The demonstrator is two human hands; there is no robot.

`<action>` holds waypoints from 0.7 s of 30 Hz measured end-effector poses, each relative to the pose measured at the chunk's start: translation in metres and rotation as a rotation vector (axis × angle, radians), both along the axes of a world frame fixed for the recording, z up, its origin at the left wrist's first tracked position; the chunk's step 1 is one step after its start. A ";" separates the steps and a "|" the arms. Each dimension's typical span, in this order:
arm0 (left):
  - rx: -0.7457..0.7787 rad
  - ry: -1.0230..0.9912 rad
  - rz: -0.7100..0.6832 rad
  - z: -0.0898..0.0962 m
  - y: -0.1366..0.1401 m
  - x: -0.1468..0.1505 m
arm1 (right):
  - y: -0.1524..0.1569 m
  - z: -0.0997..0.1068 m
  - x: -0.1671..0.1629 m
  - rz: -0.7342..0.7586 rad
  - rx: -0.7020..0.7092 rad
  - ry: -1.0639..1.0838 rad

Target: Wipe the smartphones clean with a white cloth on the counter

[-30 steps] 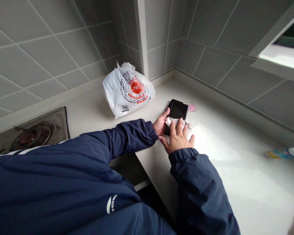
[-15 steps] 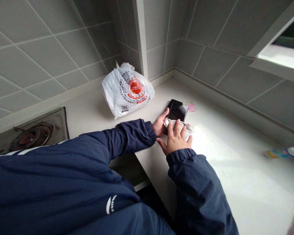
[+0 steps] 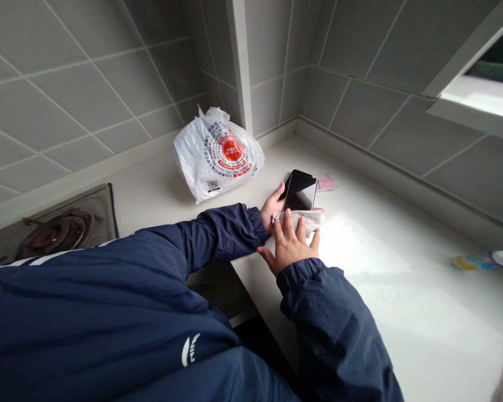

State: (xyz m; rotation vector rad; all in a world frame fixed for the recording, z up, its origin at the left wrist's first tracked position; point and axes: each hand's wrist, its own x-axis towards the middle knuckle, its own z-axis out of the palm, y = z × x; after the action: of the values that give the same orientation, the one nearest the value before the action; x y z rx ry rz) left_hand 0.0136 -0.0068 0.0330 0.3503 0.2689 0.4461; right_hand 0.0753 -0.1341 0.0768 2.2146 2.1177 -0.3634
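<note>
A smartphone [image 3: 300, 192] with a dark, glossy screen lies in my left hand [image 3: 271, 208], whose thumb shows along the near left edge; the other fingers are mostly hidden beneath it. Across the lower part of the screen is a crumpled off-white cloth [image 3: 308, 221]. My right hand [image 3: 293, 245] rests its spread fingertips on that cloth, palm down, thumb held out to the left. Behind the phone, a flat black object [image 3: 285, 188] lies partly covered; I cannot tell what it is. Beside it is a small pink item [image 3: 326, 184] with a thin loop.
A white plastic bag [image 3: 218, 156] with red and black print stands on the pale counter [image 3: 385, 312] near the tiled wall. At the left is a gas stove burner [image 3: 54, 234]. A colourful packet or bottle [image 3: 482, 261] lies far right.
My right hand has slid slightly left and toward me, with the cloth shifting under its fingers. More of the screen shows. My left hand has barely moved.
</note>
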 end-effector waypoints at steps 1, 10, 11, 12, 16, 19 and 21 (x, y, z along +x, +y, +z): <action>-0.016 0.019 0.012 0.001 0.000 0.000 | 0.000 0.001 0.000 -0.001 -0.002 -0.001; -0.028 0.015 -0.126 -0.005 -0.002 -0.005 | 0.012 0.000 0.012 -0.031 0.041 0.016; -0.025 0.038 -0.129 -0.002 -0.004 -0.005 | 0.013 -0.002 0.014 -0.034 0.065 0.018; -0.015 0.062 -0.108 0.002 -0.006 -0.004 | 0.015 -0.004 0.015 -0.036 0.095 0.020; 0.063 0.027 -0.024 0.008 -0.014 0.002 | 0.021 -0.012 0.022 -0.046 0.228 0.012; 0.094 0.012 -0.040 0.000 -0.014 0.008 | 0.025 -0.016 0.028 -0.061 0.307 0.008; 0.137 0.043 -0.006 -0.007 -0.013 0.010 | 0.028 -0.018 0.032 -0.068 0.348 0.001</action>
State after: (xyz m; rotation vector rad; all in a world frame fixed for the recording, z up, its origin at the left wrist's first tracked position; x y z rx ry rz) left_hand 0.0236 -0.0201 0.0260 0.4953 0.2801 0.4521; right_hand 0.1073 -0.1063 0.0587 2.4669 2.2571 0.0046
